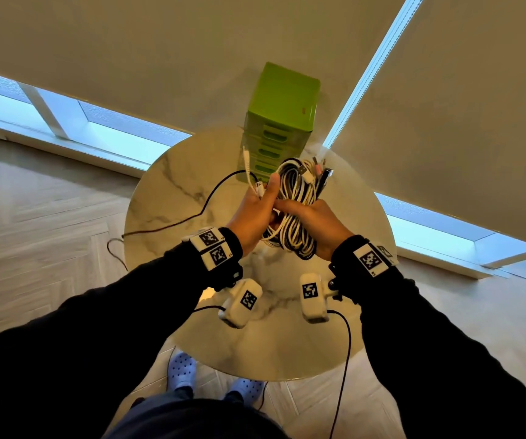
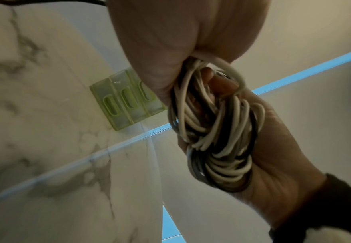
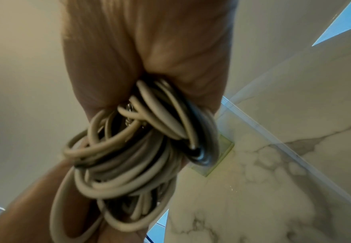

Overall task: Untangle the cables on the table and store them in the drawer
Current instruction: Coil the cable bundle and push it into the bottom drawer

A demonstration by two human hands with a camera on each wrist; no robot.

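A thick bundle of white and black cables (image 1: 296, 198) is held above the round marble table (image 1: 166, 191), its plugs sticking up at the far end. My left hand (image 1: 260, 205) grips the bundle's left side, and a white cable end runs up from it. My right hand (image 1: 314, 221) grips the bundle's right side. Both wrist views show the coils squeezed in the fists, the bundle (image 2: 212, 131) under the left palm and the bundle (image 3: 133, 156) under the right palm. The green drawer unit (image 1: 279, 122) stands at the table's far edge, its drawers closed.
A thin black cable (image 1: 192, 217) trails from the bundle across the table's left side and off its edge to the floor. Window blinds hang behind the drawer unit. My shoes (image 1: 182, 369) show below the near table edge.
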